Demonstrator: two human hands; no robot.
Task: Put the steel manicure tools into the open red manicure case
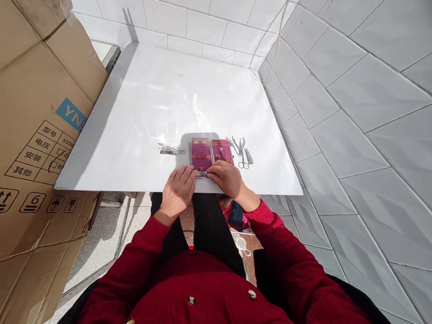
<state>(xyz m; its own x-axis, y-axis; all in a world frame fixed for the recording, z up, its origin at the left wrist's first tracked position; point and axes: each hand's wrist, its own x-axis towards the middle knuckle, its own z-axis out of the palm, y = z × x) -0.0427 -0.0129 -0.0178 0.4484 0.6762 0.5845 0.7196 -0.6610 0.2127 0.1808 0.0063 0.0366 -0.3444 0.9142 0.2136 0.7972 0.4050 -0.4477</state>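
Note:
A small manicure case (201,163) lies unfolded on the white table, its magenta lining and row of elastic loops facing up. At its near edge is a small silvery metal piece (201,174); its exact kind is too small to tell. My right hand (227,178) pinches the right end of this piece between thumb and fingers. Beside the case's near left corner, my left hand (178,186) lies with fingers stretched out, fingertips by the piece's left end. Small scissors (243,161), a nail clipper (249,156) and other metal tools lie right of the case.
Left of the case is a small pile of slim metal tools (171,149). A large cardboard box (40,112) stands along the table's left side. Tiled walls (337,112) bound the back and right. Below the table edge lies a dark phone (236,213).

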